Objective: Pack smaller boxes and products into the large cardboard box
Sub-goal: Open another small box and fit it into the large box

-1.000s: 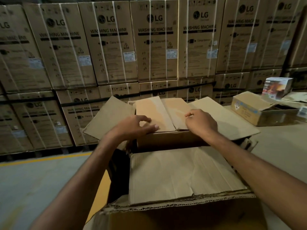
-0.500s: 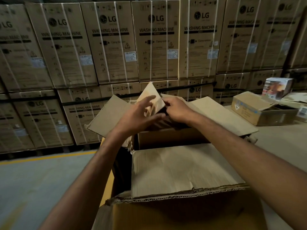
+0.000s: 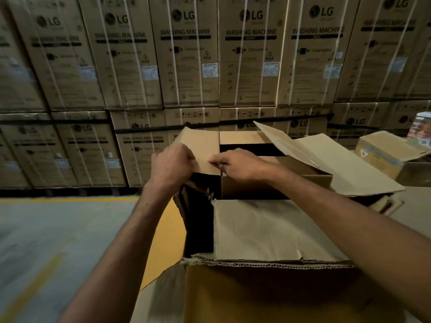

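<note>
The large cardboard box (image 3: 268,290) stands open in front of me, its near flap (image 3: 268,229) folded inward. A smaller brown box (image 3: 268,185) sits inside it at the far end, its top flaps lifted and a dark opening showing. My left hand (image 3: 171,165) grips the left flap (image 3: 200,148) of that smaller box, held upright. My right hand (image 3: 238,165) pinches the same flap's lower right edge. The far flap (image 3: 338,164) of the large box lies spread out to the right. What is inside the smaller box is hidden in shadow.
A wall of strapped washing-machine cartons (image 3: 186,66) fills the background. An open brown box (image 3: 384,155) with blue print and a colourful product box (image 3: 421,129) sit on the surface at the right. Grey floor (image 3: 58,229) with a yellow line lies to the left.
The smaller box's top flaps were flat and shut under my hands; now they are lifted open. Both hands moved to the left flap. The view has shifted left.
</note>
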Action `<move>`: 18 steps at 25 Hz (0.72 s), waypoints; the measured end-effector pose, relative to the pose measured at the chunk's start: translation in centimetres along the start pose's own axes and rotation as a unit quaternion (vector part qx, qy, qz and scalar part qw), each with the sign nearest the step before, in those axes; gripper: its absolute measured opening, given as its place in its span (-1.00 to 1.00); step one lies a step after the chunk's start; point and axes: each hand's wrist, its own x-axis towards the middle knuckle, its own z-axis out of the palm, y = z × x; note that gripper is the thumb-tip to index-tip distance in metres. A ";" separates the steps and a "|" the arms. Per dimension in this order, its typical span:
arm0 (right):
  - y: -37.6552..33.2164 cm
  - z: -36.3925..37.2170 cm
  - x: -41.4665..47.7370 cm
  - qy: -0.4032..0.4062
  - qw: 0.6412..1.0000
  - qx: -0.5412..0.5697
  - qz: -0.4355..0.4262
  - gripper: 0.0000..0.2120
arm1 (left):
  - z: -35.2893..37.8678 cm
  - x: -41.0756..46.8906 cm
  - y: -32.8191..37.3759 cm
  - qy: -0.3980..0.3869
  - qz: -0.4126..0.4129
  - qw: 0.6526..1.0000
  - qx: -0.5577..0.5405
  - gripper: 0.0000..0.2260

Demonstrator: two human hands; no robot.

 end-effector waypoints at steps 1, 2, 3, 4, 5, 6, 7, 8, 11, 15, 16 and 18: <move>0.0 -0.4 -0.4 0.001 1.000 -0.003 0.001 -0.61 | 0.4 -0.1 0.3 -0.012 0.002 1.000 0.015 -0.83; 0.0 -0.9 -0.8 0.007 1.000 -0.019 0.005 -0.64 | 0.5 0.0 0.7 -0.009 0.012 1.000 0.024 -0.84; 0.3 -1.4 -1.4 0.022 0.998 -0.054 0.013 -0.68 | 0.4 0.3 1.3 -0.005 0.029 0.999 0.024 -0.86; 0.9 -2.2 -2.1 0.051 0.992 -0.114 0.025 -0.71 | 0.3 0.7 2.2 -0.008 0.053 0.999 0.008 -0.87; 1.5 -2.8 -2.8 0.090 0.977 -0.189 0.035 -0.74 | 0.2 1.0 3.4 -0.027 0.081 0.996 -0.024 -0.87; 2.4 -3.4 -3.6 0.124 0.957 -0.257 0.050 -0.75 | 0.1 1.4 4.9 -0.060 0.114 0.990 -0.066 -0.87; 3.3 -4.0 -4.3 0.141 0.940 -0.301 0.075 -0.73 | 0.2 1.8 6.7 -0.100 0.145 0.978 -0.112 -0.84; 4.2 -4.6 -5.0 0.149 0.932 -0.313 0.102 -0.70 | 0.5 2.1 8.7 -0.148 0.164 0.962 -0.162 -0.81; 6.5 -6.6 -7.0 0.176 0.948 -0.223 0.145 -0.66 | 2.8 2.7 14.5 -0.283 0.188 0.905 -0.257 -0.72; 9.2 -9.8 -9.3 0.295 0.915 -0.221 0.165 -0.60 | 5.6 3.6 20.8 -0.285 0.254 0.885 -0.266 -0.50; 10.0 -10.6 -10.0 0.312 0.900 -0.245 0.182 -0.60 | 5.9 3.7 22.1 -0.269 0.269 0.889 -0.254 -0.47; 11.9 -11.7 -11.4 0.287 0.874 -0.316 0.231 -0.60 | 6.2 3.5 24.5 -0.239 0.288 0.899 -0.226 -0.51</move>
